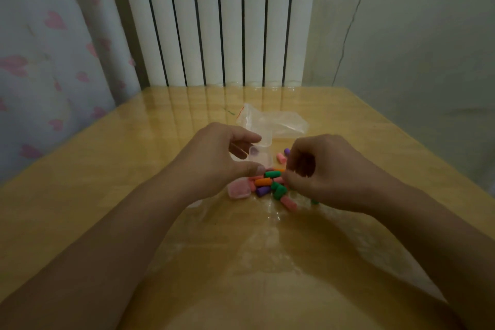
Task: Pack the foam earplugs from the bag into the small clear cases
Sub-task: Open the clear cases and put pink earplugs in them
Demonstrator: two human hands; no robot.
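A heap of foam earplugs in green, orange, purple and pink lies on the table between my hands. My left hand holds a small clear case, open, with a purple earplug inside. My right hand hovers over the right side of the heap with fingers curled down; its fingertips touch the earplugs, and whether they pinch one is hidden. A closed clear case holding pink earplugs lies at the heap's left. The flattened clear bag lies just behind.
The yellow wooden table is glossy under a clear cover. A white radiator stands behind its far edge, a heart-print curtain on the left, a grey wall on the right. Two stray earplugs lie beside the open case.
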